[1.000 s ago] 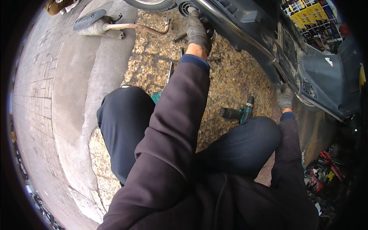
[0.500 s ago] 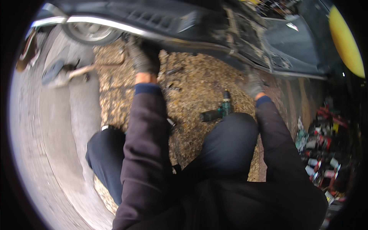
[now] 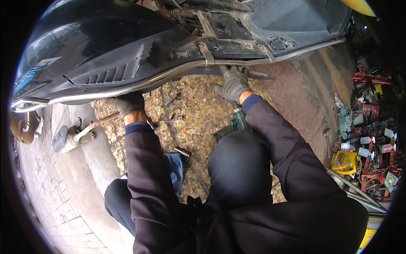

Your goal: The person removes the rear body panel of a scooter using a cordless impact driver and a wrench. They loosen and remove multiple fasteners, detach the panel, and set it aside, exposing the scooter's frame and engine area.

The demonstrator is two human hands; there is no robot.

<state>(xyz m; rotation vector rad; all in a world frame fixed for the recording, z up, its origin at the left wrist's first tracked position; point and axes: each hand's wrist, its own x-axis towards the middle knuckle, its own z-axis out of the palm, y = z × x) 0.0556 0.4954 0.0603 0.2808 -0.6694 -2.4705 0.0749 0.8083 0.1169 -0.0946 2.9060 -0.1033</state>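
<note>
A black scooter stretches across the top, with a bent metal side rail along its near edge. Under that rail runs a dark trim strip, ending in a point at the right. My right hand, in a grey knit glove, lies against this strip, fingers extended toward the rail and thumb spread away. Farther left, my gloved left hand reaches beneath the rail beside a brown-and-silver pipe; its fingers are hidden. A green-and-black cordless drill rests on the ground by my right knee.
A silver muffler with its pipe lies at left on the pavement. A metal socket and small fasteners are scattered on the pebbled ground. Several tools and bottles crowd the right side, near a yellow container.
The view has shifted, so the scooter fills more of the top. My right hand has moved left along the scooter's lower edge. My left hand stays by its underside.
</note>
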